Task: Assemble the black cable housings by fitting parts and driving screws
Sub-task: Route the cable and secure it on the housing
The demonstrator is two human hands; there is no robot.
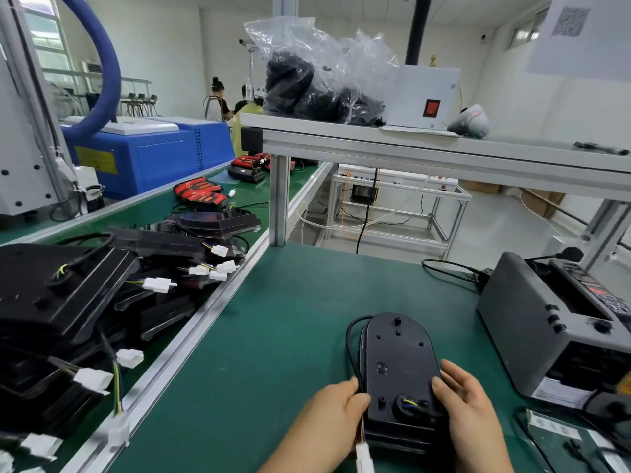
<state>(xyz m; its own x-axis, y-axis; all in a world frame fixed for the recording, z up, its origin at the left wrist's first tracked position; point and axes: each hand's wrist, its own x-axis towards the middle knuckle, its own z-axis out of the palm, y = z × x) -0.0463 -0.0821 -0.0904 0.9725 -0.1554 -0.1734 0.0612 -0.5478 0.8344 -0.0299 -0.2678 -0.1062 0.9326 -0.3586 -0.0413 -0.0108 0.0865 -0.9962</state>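
A black cable housing (397, 356) lies flat on the green mat near the front edge, rounded end away from me, with small holes in its back. A black cable (351, 343) loops off its left side, and coloured wires end in a white connector (364, 457) below. My left hand (327, 425) grips the housing's near left corner and the cable. My right hand (471, 411) holds the near right edge, fingers against the side.
A heap of black housings with white connectors (102, 295) fills the conveyor at left. A grey machine (546, 329) stands at right, with its cables behind it. An aluminium shelf (409, 145) overhead carries bags of black parts (317, 83). Green mat (273, 336) lies bare between.
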